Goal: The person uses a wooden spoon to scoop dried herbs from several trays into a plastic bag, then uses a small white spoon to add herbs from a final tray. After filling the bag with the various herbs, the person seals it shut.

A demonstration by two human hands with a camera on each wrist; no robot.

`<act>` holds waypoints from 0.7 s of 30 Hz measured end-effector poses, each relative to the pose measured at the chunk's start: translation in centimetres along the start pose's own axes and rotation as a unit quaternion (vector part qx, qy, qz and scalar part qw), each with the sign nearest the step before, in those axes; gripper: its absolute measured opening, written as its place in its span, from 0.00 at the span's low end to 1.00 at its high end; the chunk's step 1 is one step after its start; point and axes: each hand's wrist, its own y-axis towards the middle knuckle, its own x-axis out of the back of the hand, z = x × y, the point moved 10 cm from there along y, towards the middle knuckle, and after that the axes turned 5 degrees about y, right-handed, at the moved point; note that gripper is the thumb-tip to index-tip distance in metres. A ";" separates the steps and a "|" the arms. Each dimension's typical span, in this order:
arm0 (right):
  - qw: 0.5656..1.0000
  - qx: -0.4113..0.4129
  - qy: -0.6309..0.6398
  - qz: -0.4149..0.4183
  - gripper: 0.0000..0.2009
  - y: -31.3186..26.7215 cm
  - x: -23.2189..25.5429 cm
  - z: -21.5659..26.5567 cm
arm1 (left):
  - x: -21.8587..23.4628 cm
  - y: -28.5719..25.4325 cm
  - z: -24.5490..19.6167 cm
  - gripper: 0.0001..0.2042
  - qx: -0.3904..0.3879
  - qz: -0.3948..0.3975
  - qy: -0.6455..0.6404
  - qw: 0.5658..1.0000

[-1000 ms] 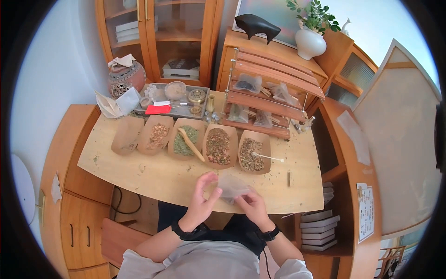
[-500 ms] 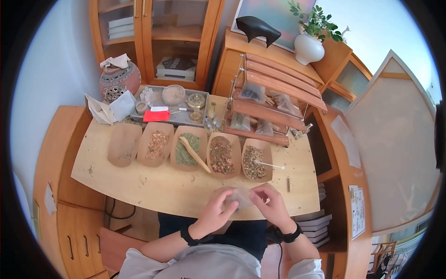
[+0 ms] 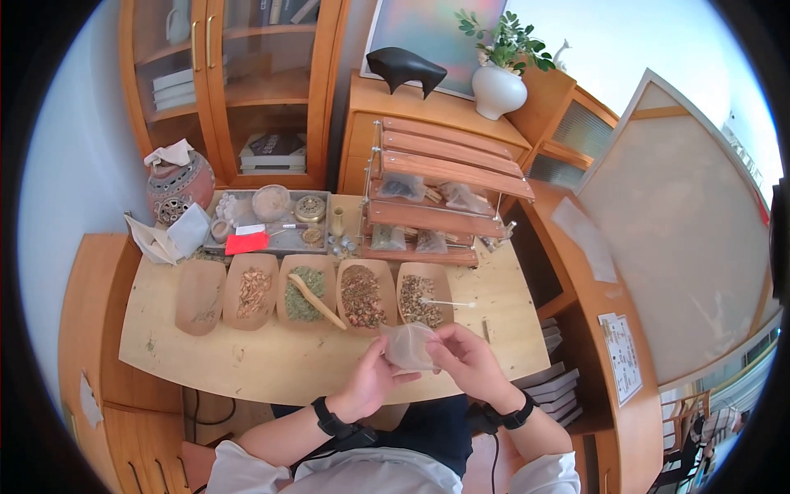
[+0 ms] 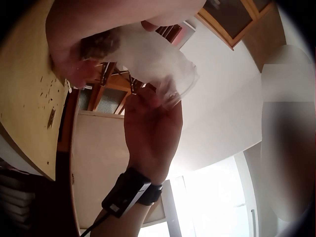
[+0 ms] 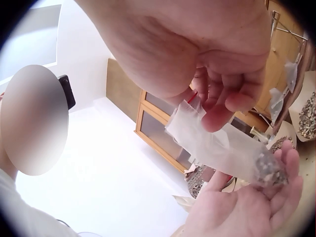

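Observation:
A translucent pouch (image 3: 409, 346) is held between both hands above the table's front edge. Dark, mixed dried pieces (image 5: 270, 170) fill its lower end in the right wrist view. My left hand (image 3: 368, 385) holds that filled end, palm up with the fingers bent around it (image 5: 242, 210). At the pouch's other end, which has a thin red line, my right hand (image 3: 471, 362) pinches the edge between thumb and fingers (image 4: 154, 123). Close behind the pouch stand paper trays with brown-red mix (image 3: 362, 292) and pale chopped mix (image 3: 418, 300).
Further left are trays of green herb (image 3: 303, 305), orange-brown pieces (image 3: 253, 292) and sparse crumbs (image 3: 197, 309). Wooden tongs (image 3: 317, 302) lie across the green tray. Behind are a grey tray (image 3: 288, 240), a slatted wooden rack (image 3: 436, 216) with filled bags and a patterned pot (image 3: 179, 185).
The head view has shifted, moving the table and trays. Both hands keep hold of the pouch; it looks larger and more spread out between them, with the right fingers along its edge.

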 end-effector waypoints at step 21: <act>0.976 -0.099 -0.185 -0.064 0.12 7.3 16.1 -11.5 | 0.0 6.2 -6.7 0.21 -0.106 -0.106 -0.028 0.988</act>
